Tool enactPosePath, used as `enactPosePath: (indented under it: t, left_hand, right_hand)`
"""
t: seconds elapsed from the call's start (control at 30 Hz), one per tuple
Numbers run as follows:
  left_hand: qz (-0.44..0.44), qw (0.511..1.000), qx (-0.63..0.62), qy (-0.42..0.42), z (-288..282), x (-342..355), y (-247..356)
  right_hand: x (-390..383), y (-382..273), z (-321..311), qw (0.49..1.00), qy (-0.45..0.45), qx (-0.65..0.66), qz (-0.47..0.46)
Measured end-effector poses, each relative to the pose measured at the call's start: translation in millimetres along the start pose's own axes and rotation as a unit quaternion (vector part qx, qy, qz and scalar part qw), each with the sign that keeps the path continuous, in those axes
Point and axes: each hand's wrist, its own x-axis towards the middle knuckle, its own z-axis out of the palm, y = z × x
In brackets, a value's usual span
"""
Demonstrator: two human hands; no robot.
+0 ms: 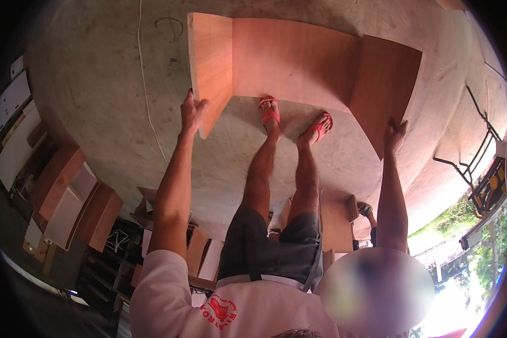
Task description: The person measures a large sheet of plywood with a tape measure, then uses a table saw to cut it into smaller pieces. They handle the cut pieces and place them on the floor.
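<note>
A three-sided reddish-brown wooden panel assembly [296,62] stands on the floor in front of my feet, a long middle board with a side board at each end. My left hand [193,114] is closed on the outer edge of the left side board [211,73], low toward its near corner. On the other end, my right hand [396,137] grips the outer edge of the right side board [386,90], its fingers partly hidden by the board. Both arms are stretched out, wide apart.
My feet in red sandals [269,110] stand on the concrete floor [124,112] just behind the middle board. A thin pale cable [143,84] runs along the floor at left. Wooden cabinet parts [59,186] are stacked at far left; a black metal frame [473,152] lies at right.
</note>
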Motion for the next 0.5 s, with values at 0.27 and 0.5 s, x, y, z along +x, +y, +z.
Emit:
enactPosePath:
  t: [0.27,0.5]
  left_hand:
    - [-0.019,1.000,0.010,-0.019,-3.0,4.9,-9.6]
    - [0.002,1.000,0.019,0.002,-4.0,4.1,-10.8]
  right_hand:
    - [-1.0,2.2,3.8,0.999,-0.033,-0.011,0.034]
    - [-4.9,9.5,11.7,1.000,-0.013,-0.015,-0.014]
